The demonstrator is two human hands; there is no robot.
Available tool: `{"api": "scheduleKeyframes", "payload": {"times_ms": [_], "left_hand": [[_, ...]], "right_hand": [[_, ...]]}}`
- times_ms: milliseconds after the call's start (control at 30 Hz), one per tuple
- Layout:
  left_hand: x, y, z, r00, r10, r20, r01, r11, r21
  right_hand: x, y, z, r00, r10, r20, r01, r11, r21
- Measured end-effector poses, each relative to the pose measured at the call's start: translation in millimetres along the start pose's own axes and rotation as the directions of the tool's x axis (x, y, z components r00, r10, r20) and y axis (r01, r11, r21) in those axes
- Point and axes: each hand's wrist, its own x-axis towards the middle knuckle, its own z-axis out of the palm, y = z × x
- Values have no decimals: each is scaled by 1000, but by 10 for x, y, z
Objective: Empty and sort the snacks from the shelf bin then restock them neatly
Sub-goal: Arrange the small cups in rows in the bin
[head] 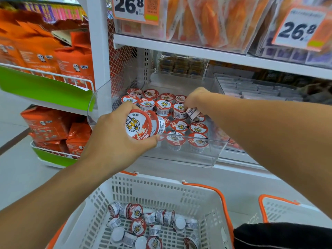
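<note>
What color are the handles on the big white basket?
Orange. The basket handle shows best in the head view.

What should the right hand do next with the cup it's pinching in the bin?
Probably set it upright in the gap beside the standing rows. The right hand pinches a tilted cup over the clear bin; the others there stand lid-up, and the left hand already holds more cups.

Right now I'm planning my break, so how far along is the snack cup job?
Well into restocking, it seems. Rows of cups already stand lids-up in the clear bin. The left hand grips a small stack of cups; the right hand pinches one cup over the rows. Loose cups lie jumbled in the white basket, still to be placed.
</note>
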Motion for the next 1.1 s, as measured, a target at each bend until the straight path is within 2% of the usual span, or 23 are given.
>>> {"api": "scheduleKeyframes", "payload": {"times_ms": [133, 200, 267, 367, 433, 500, 600, 700, 833, 867, 1000, 1100], "left_hand": [[3, -20, -4, 1000, -3, 0, 3, 1000, 14], [5, -29, 2, 1000, 0, 5, 0, 1000, 20], [10, -40, 1, 1000, -2, 4, 2, 1000, 22], [14, -55, -1, 1000, 0, -6, 0, 1000, 30], [14, -68, -3, 1000, 5, -11, -5, 1000, 31], [13, -78, -4, 1000, 11, -9, -11, 1000, 29], [6, -85, 0, 1000, 12, -2, -12, 999, 37], [9, -90, 5, 1000, 22, -7, -22, 999, 40], [15, -88, 14, 999, 37, -7, -36, 999, 41], [16, -85, 16, 999, 36, -5, -36, 999, 39], [26, -82, 12, 999, 45, -6, -45, 998, 39], [26, -74, 2, 999, 44, -5, -44, 998, 36]], "right_hand": [[42, 12, -24, 992, 36, -117, -41, 998, -37], [23, 28, -70, 987, -8, -159, -8, 995, -100], [10, 46, -121, 978, -104, -179, 58, 968, -243], [-38, 14, -213, 989, -150, -17, 134, 922, -364], [-103, -7, -283, 978, -103, 181, 161, 924, -346], [-125, -12, -311, 952, -55, 302, 192, 875, -445], [-42, -4, -278, 957, -50, 286, 225, 749, -623], [-103, -17, -270, 963, -135, 232, 264, 629, -731], [-201, -10, -214, 945, -286, 157, 299, 569, -766], [-187, 1, -188, 944, -300, 139, 294, 570, -767], [-105, 23, -189, 939, -333, 89, 307, 693, -653], [-71, 68, -211, 935, -355, -14, 286, 775, -563]]}}
